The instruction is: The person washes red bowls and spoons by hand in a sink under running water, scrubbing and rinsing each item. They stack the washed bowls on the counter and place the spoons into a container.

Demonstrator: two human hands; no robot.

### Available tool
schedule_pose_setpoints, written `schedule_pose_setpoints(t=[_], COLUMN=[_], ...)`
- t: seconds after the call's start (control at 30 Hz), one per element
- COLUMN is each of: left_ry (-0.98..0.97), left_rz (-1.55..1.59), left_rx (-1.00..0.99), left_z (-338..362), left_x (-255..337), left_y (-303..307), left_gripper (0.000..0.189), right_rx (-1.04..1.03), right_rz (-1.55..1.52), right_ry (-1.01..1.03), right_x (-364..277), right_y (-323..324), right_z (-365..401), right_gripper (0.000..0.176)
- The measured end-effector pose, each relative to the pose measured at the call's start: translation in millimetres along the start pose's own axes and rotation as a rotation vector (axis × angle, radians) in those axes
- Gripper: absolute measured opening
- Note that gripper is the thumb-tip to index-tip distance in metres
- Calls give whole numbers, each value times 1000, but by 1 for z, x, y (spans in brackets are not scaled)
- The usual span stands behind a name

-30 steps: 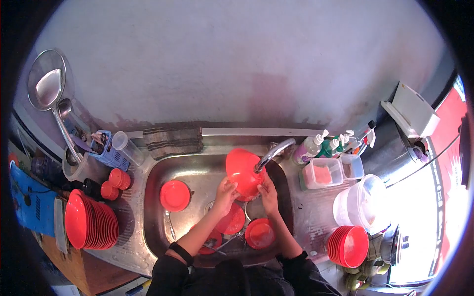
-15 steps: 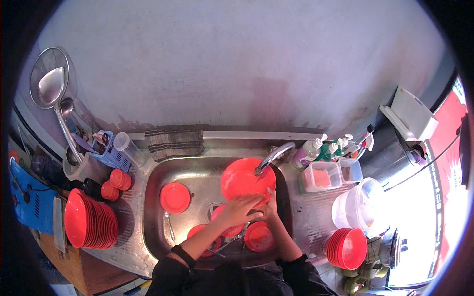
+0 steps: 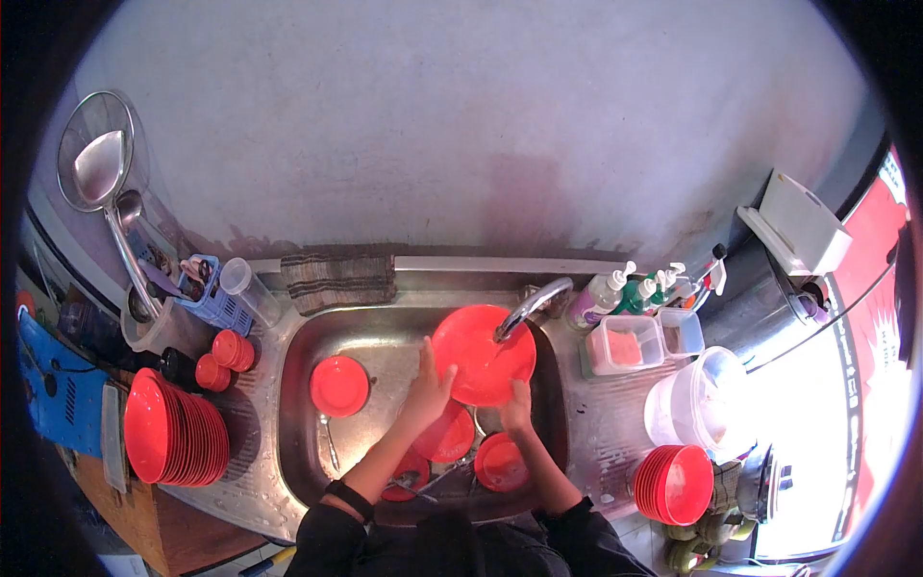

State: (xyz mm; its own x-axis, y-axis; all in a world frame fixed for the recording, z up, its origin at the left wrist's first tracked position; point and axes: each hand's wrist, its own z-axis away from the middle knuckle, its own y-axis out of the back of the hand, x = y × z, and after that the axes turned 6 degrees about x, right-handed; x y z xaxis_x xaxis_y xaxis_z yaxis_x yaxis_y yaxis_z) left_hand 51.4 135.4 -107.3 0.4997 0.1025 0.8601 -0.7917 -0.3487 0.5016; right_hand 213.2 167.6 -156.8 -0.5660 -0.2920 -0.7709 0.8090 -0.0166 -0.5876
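Note:
A large red plate is tilted beneath the curved metal faucet, with water on its surface. My left hand grips its left edge, thumb over the rim. At the lower right edge, my right hand has its fingers closed on the same rim. Below my hands in the sink lie smaller red dishes, including one partly behind my left forearm and another by my right wrist. A further small red dish sits at the left, near a spoon.
Stacks of red plates and red bowls flank the sink. Pump bottles, a sponge container and a clear bucket stand right. A striped cloth lies behind; a blue basket is left.
My left hand has moved from the plate's lower right part to its left edge. My right hand has shifted slightly down along the rim. The plate remains under the faucet.

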Motion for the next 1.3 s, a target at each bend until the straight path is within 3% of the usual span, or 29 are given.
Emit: schedule_pose_setpoints(t=[0.03,0.1,0.2,0.23,0.27,0.33,0.4,0.47,0.53,0.57,0.63,0.67,0.73,0.87,1.0,1.07,1.1,1.17,1.3], left_ry=[2,147,363,470,472,329,320,308,615,614,856,855,924,894,837,856,874,887,950], left_rz=[0,377,941,940,939,801,762,729,872,872,1001,995,1094,1116,998,1015,1033,1044,1078], left_rx=[-2,45,127,162,167,243,250,251,160,160,58,60,71,168,108,100,44,-18,-65], left_z=[-1,-4,-6,-1,0,-1,1,3,6,8,13,14,16,15,16,19,21,22,21], left_x=[-6,-20,-33,2,-4,-19,-25,-31,-35,-34,-22,-20,-19,-45,-45,-46,-42,-34,-35], left_y=[-3,-4,-1,19,20,19,16,8,0,-2,1,3,7,8,9,3,1,-1,-1], left_gripper=[65,60,53,51,51,51,52,53,51,51,48,48,53,48,50,51,50,50,49], right_rx=[3,40,-20,-23,-14,-11,-4,20,-27,-27,-131,-132,-166,-74,-14,-103,-102,135,-47], right_rz=[0,71,206,206,280,353,338,413,209,209,181,175,209,343,414,429,429,238,123], right_ry=[-2,-78,-50,-54,-74,-100,71,50,159,161,62,61,-132,-161,-58,236,238,-99,-145], right_x=[-12,-36,-47,-49,-50,-48,-48,-47,-28,-20,-15,-17,-47,-71,-66,-56,-52,-45,-35], right_y=[-18,-52,-42,-34,-22,-2,11,14,17,18,8,7,-24,-2,30,29,21,0,1], right_z=[8,24,31,29,24,12,3,-4,-17,-19,-15,-12,11,16,-6,-13,-11,-3,9], right_gripper=[41,37,35,35,34,34,35,34,35,35,37,37,38,37,35,36,36,39,40])
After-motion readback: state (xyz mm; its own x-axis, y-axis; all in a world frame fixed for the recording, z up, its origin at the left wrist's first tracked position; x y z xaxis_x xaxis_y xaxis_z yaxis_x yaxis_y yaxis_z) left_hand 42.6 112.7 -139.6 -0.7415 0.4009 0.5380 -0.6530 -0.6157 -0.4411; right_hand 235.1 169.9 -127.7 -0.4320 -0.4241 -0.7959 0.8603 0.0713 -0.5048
